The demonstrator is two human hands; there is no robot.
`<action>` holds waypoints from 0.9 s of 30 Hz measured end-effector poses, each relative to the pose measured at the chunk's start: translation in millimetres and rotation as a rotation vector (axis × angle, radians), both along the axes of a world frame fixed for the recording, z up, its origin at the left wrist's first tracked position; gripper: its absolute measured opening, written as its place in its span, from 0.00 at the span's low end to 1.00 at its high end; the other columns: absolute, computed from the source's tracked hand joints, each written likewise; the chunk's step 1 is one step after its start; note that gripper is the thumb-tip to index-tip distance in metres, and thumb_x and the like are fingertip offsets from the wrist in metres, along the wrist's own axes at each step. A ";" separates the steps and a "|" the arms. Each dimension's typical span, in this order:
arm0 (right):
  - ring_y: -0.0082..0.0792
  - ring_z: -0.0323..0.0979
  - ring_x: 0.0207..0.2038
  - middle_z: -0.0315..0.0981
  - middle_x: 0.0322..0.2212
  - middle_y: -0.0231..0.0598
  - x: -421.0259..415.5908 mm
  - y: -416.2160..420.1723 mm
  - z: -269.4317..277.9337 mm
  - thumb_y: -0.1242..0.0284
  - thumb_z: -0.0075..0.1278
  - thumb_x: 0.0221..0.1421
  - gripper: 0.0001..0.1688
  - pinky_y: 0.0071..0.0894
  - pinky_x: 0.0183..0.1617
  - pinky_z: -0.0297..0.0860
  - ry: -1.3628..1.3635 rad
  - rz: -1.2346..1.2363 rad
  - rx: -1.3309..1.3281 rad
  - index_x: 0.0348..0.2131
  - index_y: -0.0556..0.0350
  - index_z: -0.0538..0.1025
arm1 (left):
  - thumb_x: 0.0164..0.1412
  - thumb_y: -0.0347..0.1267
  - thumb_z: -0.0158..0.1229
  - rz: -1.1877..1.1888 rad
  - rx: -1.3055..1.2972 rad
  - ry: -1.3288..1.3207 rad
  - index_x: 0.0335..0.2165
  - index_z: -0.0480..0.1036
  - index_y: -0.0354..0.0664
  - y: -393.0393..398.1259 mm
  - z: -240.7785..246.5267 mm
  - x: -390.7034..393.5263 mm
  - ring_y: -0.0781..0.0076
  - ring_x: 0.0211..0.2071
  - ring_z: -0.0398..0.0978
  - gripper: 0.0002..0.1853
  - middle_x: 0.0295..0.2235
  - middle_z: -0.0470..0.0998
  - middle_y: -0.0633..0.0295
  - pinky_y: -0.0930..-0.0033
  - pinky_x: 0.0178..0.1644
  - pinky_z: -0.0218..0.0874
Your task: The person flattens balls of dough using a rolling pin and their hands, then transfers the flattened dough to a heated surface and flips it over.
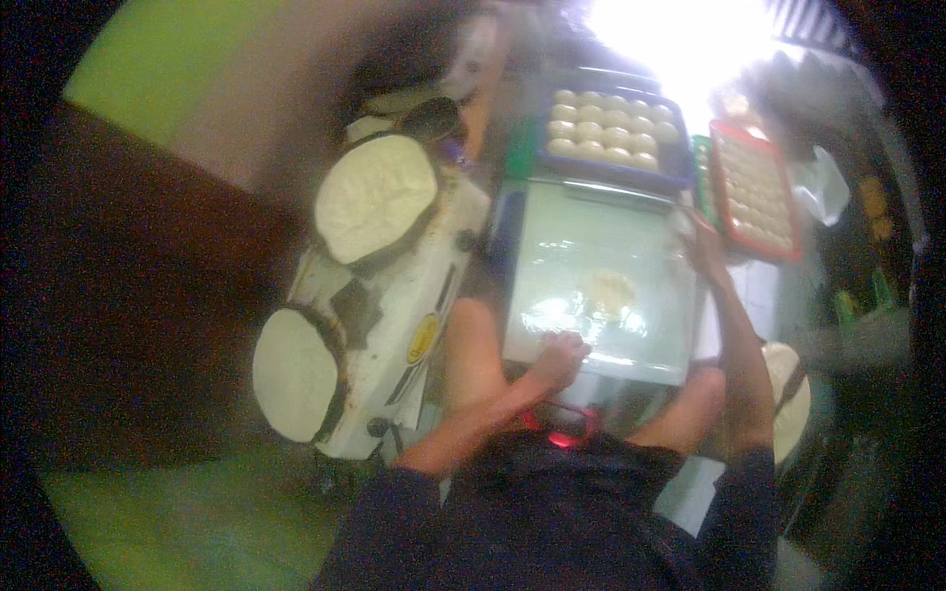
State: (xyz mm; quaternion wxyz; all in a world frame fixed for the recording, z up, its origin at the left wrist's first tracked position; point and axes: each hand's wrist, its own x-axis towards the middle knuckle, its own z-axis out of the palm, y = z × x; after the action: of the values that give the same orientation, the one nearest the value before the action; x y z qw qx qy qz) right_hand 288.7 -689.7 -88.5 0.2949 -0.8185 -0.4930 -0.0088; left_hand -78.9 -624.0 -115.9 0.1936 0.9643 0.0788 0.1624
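Observation:
A small flattened piece of dough point(610, 293) lies on a shiny, pale sheet-like work surface point(565, 244) between my legs. My left hand point(563, 358), fingers curled, rests at the near edge of this surface, just below the dough; whether it holds anything does not show. At the far right edge of the surface is my right hand point(695, 233), blurred, by something whitish; its grip cannot be made out. Beyond the surface, rows of round dough balls point(613, 137) sit in a blue tray point(617, 173).
On my left stands a white two-burner gas stove point(414, 295) with sheets of dough on its upper round pan point(377, 196) and lower round pan point(295, 375). A red tray point(782, 199) of dough balls is at the right, near a plastic bag point(824, 185).

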 end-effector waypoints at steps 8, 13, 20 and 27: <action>0.51 0.61 0.53 0.63 0.49 0.54 -56.2 95.4 -5.8 0.63 0.48 0.53 0.31 0.60 0.57 0.51 -0.158 -0.038 -0.375 0.57 0.34 0.62 | 0.37 0.21 0.50 0.112 -0.125 0.169 0.23 0.70 0.39 -29.8 -13.3 15.2 0.48 0.30 0.70 0.09 0.24 0.70 0.52 0.50 0.35 0.61; 0.47 0.65 0.48 0.67 0.44 0.46 -162.4 35.9 9.2 0.66 0.51 0.49 0.32 0.52 0.49 0.58 -0.113 0.069 -0.357 0.55 0.35 0.64 | 0.36 0.21 0.51 0.111 -0.202 0.099 0.22 0.71 0.40 -21.1 -5.2 7.0 0.50 0.31 0.70 0.07 0.24 0.71 0.52 0.52 0.36 0.61; 0.47 0.60 0.52 0.63 0.47 0.48 -187.2 16.1 9.1 0.71 0.45 0.52 0.33 0.59 0.56 0.50 -0.308 -0.095 -0.225 0.57 0.31 0.61 | 0.37 0.21 0.52 0.093 -0.233 0.017 0.23 0.71 0.39 -28.5 -4.5 14.9 0.50 0.31 0.70 0.08 0.25 0.72 0.52 0.52 0.37 0.60; 0.49 0.59 0.52 0.62 0.47 0.47 -234.5 -10.9 -12.8 0.69 0.48 0.52 0.33 0.64 0.55 0.48 -0.239 -0.015 -0.238 0.57 0.30 0.60 | 0.36 0.20 0.51 0.163 -0.290 0.178 0.25 0.75 0.40 -25.2 -16.1 1.5 0.52 0.37 0.70 0.12 0.29 0.75 0.53 0.55 0.40 0.60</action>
State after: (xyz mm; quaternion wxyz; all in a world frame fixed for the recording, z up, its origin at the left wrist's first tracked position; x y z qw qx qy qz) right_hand 54.3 -700.6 -101.3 0.1354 -0.8445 -0.5158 -0.0497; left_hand -77.4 -649.2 -132.0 0.3091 0.9273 0.1961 0.0784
